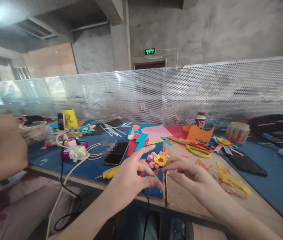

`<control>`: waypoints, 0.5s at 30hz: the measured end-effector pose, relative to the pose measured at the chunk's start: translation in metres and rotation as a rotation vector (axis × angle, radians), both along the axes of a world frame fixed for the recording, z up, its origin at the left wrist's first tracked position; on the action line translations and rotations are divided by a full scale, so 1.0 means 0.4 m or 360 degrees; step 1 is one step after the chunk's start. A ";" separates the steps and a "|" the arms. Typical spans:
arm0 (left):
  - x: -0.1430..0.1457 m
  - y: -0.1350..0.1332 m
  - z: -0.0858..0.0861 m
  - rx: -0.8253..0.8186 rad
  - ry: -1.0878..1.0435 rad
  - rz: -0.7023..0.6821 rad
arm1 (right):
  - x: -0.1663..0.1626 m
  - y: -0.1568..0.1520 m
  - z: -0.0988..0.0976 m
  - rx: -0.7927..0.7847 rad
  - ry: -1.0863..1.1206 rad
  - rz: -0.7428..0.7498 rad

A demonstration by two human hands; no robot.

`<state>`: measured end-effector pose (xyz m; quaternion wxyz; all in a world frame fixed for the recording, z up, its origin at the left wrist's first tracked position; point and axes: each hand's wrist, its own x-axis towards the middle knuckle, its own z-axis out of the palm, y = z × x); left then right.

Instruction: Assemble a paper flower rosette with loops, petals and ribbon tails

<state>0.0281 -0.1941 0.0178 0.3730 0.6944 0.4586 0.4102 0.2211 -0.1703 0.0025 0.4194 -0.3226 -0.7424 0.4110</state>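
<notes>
My left hand [131,175] hovers over the table's front edge, forefinger stretched up and the other fingers spread, nothing clearly held. My right hand [182,171] faces it, fingertips pinched together on a thin red paper strip [157,170] that runs toward the left hand. Just behind the two hands lies a paper flower [159,160] with pink and orange petals and a yellow and red centre.
Red-and-yellow scissors [198,150], a yellow utility knife [110,172], two phones [115,153] [246,163], coloured paper sheets [156,132], yellow scraps [231,181], a bottle [200,120] and a corded white tool [76,153] lie about. A co-worker's arm [6,150] is at left. A mesh partition [181,90] backs the table.
</notes>
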 end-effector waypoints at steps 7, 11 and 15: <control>0.025 0.009 0.015 -0.0081 -0.0016 -0.0016 | 0.053 -0.003 -0.044 0.0185 -0.0013 -0.0297; 0.052 0.015 0.010 -0.0138 -0.0016 -0.0041 | 0.077 -0.014 -0.068 0.0247 -0.0082 -0.0328; 0.077 0.032 -0.008 -0.0118 -0.0013 -0.0020 | 0.096 -0.023 -0.081 0.0191 -0.0117 -0.0327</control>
